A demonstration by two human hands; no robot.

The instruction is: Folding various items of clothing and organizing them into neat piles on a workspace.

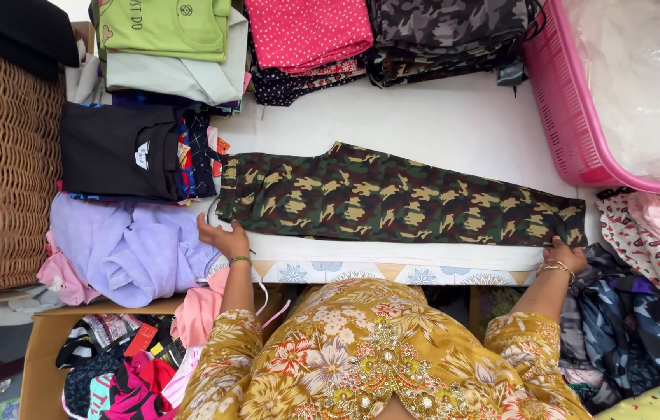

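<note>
A pair of green-and-brown camouflage trousers (pixel 392 198) lies flat and stretched out across the white bed surface (pixel 439 124), waistband to the left, leg hems to the right. My left hand (pixel 223 236) rests at the waistband's near corner, fingers on the cloth. My right hand (pixel 565 253) pinches the hem at the near right end. Both wrists wear bangles, and my sleeves are yellow with a floral print.
Folded stacks line the far edge: green and grey tops (pixel 170 43), pink dotted cloth (pixel 306 31), dark camouflage garments (pixel 446 35). A black folded stack (pixel 124 152) and lilac cloth (pixel 127 249) lie left, beside a wicker basket (pixel 3 163). A pink laundry basket (pixel 571 117) stands right, above loose clothes (pixel 649 311).
</note>
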